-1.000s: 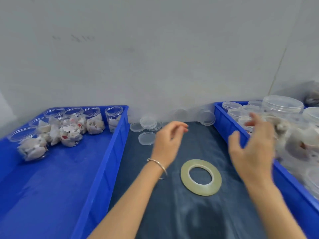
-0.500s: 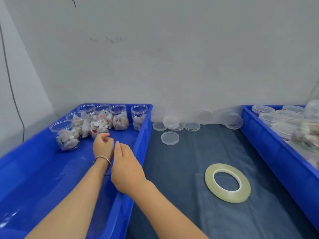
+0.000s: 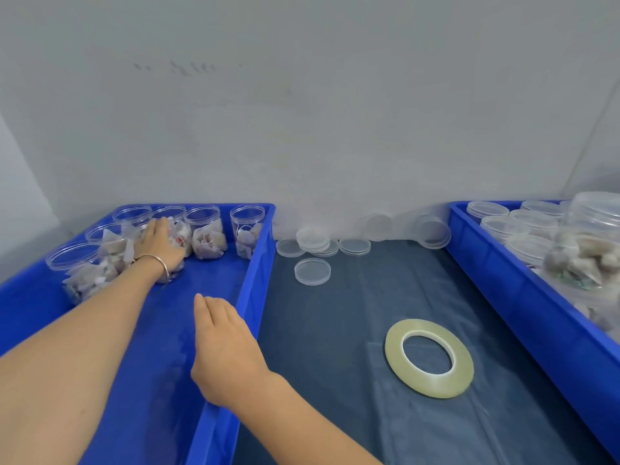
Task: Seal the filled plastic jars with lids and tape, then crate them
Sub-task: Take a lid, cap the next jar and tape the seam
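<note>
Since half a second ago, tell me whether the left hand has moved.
Yes. The left hand has reached farther back in the left crate, and now lies on a filled jar there.

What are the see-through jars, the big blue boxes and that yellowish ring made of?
The jars look like clear, shiny plastic: the packets inside show through. The left crate and the right crate look like glossy hard plastic, judging by the light glinting off them. The ring is probably a roll of translucent sticky tape, thin and pale yellow.

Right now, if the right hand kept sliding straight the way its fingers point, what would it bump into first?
Probably the jar that the left hand is gripping in the left blue crate. The right hand points up-left over the crate floor; depth is hard to judge.
</note>
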